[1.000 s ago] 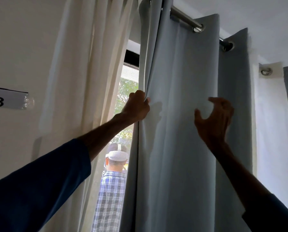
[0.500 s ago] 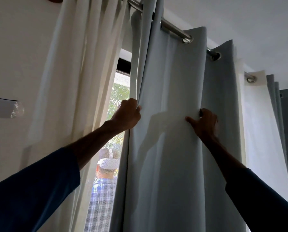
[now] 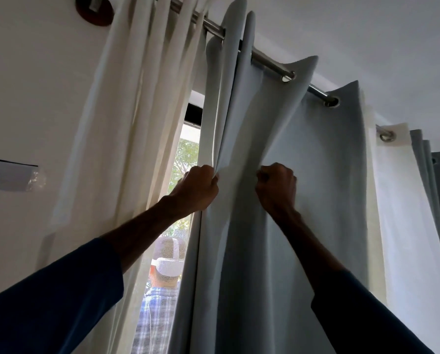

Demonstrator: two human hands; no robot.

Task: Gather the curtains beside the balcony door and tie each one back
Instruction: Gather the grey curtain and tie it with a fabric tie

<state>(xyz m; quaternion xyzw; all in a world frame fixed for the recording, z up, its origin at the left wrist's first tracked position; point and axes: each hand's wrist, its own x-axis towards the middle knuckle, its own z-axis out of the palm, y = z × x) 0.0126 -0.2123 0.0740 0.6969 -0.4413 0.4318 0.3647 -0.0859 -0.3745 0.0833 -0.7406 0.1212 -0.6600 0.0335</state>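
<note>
Up high, the left hand (image 3: 197, 190) and right hand (image 3: 276, 186) each clutch folds of the grey curtain (image 3: 303, 162) hanging from the rod (image 3: 267, 61); fingertips are buried in cloth, its hem cut off below.

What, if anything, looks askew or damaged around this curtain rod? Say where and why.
Nothing looks damaged. Only the grey curtain hangs askew: its folds slant from the rod toward the left hand and right hand, which grip it.
</note>
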